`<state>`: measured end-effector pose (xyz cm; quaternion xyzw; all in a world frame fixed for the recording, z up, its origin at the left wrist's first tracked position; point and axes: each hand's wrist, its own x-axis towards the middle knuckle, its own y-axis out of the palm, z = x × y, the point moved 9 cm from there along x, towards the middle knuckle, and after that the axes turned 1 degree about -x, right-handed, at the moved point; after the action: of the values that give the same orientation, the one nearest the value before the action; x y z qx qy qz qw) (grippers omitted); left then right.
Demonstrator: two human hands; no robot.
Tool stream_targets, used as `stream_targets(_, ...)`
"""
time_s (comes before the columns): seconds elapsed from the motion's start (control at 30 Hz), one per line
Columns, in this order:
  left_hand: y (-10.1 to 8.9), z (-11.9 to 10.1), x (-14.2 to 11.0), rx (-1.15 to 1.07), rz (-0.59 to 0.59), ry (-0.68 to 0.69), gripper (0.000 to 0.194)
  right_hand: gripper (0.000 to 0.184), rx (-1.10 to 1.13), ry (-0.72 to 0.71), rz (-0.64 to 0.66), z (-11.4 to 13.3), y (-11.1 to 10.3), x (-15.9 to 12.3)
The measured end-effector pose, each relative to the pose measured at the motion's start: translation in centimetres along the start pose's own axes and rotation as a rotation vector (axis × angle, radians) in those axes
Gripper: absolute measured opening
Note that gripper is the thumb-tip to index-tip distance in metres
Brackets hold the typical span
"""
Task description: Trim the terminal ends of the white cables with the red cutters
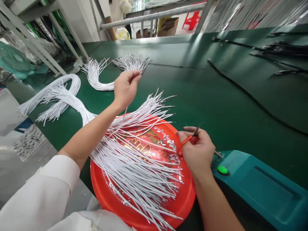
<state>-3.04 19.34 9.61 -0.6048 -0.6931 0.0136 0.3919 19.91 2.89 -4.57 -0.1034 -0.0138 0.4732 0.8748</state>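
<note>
A large bundle of white cables (pixel 134 163) fans out over a round red tray (pixel 190 195) with a gold-patterned middle. Small silver foil scraps (pixel 174 157) lie on the tray near the cable tips. My left hand (pixel 125 89) is raised above the bundle, fingers pinched on a single white cable (pixel 125 113) that runs down toward the others. At the tray's right rim, my right hand (pixel 198 150) is closed around small scissors with red handles (pixel 183 145), their dark tips pointing up and away.
More white cable bundles (pixel 101 85) lie on the green table (pixel 192 89) at the left and back. A teal machine with a green button (pixel 223 170) stands at right. Black cables (pixel 252 96) cross the right side. A metal rack (pixel 55 38) stands at left.
</note>
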Motion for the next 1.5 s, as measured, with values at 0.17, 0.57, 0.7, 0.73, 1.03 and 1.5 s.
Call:
stream_targets(0.17, 4.0, 2.9, -2.3, 0.373, 0.398, 0.014, 0.024, 0.029, 0.167, 0.042, -0.064, -0.2, -0.4, 0.0)
stream_targets(0.57, 12.4, -6.3, -20.3, 0.164, 1.110, 0.301, 0.018, 0.024, 0.468, -0.080, -0.190, 0.9, -1.9, -0.4)
stream_targets(0.7, 12.9, -5.5, -20.1, 0.082, 1.141, 0.140, 0.021, 0.025, 0.497, -0.105, -0.218, 1.0, -2.4, -0.3)
stream_targets(0.73, 12.7, -5.1, -19.6, 0.041, 1.112, 0.059, 0.023, 0.026, 0.505, -0.099, -0.215, 0.9, -2.4, -0.2)
stream_targets(1.03, 10.2, -3.0, -16.6, -0.461, 0.835, -0.488, 0.033, 0.028, 0.428, -0.071, -0.094, 1.7, -0.9, -0.7)
stream_targets(1.5, 8.9, -1.2, -17.1, -0.278, 0.824, -0.372, 0.023, 0.025, -0.030, -0.217, 0.129, 2.2, 1.6, -2.0)
